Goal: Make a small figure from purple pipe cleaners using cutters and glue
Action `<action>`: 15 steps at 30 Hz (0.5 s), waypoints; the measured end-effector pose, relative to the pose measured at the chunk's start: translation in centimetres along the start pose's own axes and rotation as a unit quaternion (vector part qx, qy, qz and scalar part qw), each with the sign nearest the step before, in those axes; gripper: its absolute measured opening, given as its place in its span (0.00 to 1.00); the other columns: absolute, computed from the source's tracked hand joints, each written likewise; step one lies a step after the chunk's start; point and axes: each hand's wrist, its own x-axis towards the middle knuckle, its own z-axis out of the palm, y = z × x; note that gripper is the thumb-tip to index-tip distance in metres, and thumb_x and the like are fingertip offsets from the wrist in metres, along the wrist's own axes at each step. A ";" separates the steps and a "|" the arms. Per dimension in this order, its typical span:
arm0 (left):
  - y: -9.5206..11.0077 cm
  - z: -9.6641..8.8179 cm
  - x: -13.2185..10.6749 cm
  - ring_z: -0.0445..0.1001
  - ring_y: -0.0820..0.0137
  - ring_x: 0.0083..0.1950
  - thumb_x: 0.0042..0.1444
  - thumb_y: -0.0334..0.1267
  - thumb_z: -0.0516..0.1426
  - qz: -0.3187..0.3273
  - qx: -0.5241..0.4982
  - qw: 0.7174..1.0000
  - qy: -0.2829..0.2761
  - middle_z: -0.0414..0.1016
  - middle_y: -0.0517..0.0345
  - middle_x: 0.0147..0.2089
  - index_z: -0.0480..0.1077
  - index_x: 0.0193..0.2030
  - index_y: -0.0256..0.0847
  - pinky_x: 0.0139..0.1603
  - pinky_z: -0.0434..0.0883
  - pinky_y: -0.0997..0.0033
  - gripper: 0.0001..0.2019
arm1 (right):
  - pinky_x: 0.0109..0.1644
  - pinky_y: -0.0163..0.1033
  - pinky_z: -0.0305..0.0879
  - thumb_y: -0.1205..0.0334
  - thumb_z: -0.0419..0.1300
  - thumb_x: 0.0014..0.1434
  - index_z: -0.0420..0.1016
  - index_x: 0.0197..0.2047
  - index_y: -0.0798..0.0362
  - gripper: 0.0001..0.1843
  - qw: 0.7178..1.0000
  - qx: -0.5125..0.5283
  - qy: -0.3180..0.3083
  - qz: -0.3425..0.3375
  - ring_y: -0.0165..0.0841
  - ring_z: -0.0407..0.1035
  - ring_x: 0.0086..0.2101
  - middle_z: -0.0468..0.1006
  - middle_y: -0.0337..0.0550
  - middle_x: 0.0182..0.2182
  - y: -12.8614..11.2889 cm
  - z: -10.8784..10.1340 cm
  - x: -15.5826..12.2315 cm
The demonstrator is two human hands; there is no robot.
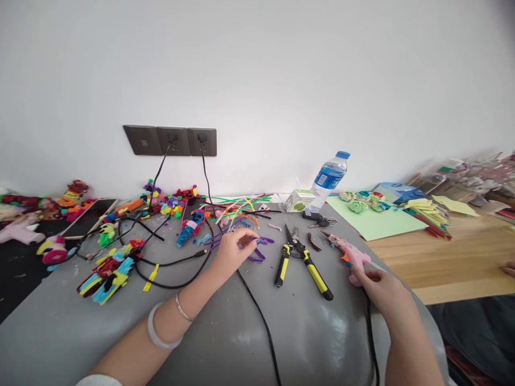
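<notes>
My left hand (235, 251) hovers over the middle of the grey table, thumb and fingertips brought together in a pinch. Whatever is in that pinch is too small to make out. Purple pipe cleaners (257, 257) lie right behind and beside its fingertips. At the right, my right hand (378, 287) is closed around the handle of a pink hot glue gun (354, 252) with an orange trigger, its nozzle pointing left and away. Between the hands lie yellow-and-black pliers (301, 257) with their handles spread, and a small brown curved piece (314, 242).
Pipe-cleaner figures (108, 271) and black cables (177, 284) cover the left side. Behind stand a tilted water bottle (330, 179), a drink carton (299, 201) and keys (319, 219). Green paper (378, 222) bears rosettes. Another person's hand (510, 268) shows at the right edge.
</notes>
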 end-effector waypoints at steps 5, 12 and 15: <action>-1.0 0.1 0.1 0.79 0.67 0.37 0.56 0.36 0.59 -0.061 -0.069 0.996 -0.006 0.82 0.54 0.36 0.78 0.38 0.38 0.39 0.75 0.70 0.07 | 0.24 0.42 0.58 0.39 0.65 0.39 0.72 0.14 0.48 0.22 0.998 -0.023 -0.044 0.026 0.42 0.68 0.19 0.73 0.46 0.15 -1.6 -0.2 0.7; -1.6 -0.1 0.6 0.79 0.67 0.37 0.52 0.38 0.61 -0.107 -0.144 0.984 -0.005 0.80 0.53 0.36 0.76 0.38 0.37 0.40 0.75 0.70 0.08 | 0.25 0.39 0.64 0.45 0.63 0.41 0.74 0.25 0.53 0.18 0.944 0.314 -0.004 0.097 0.37 0.71 0.23 0.76 0.45 0.22 -2.7 -0.5 -2.5; -1.8 0.0 0.7 0.78 0.68 0.36 0.50 0.38 0.62 -0.116 -0.165 0.979 0.011 0.79 0.55 0.34 0.74 0.36 0.37 0.38 0.74 0.72 0.08 | 0.24 0.34 0.65 0.52 0.69 0.37 0.73 0.36 0.53 0.23 0.884 0.458 -0.007 0.095 0.34 0.74 0.26 0.80 0.45 0.32 -4.4 -1.0 -4.5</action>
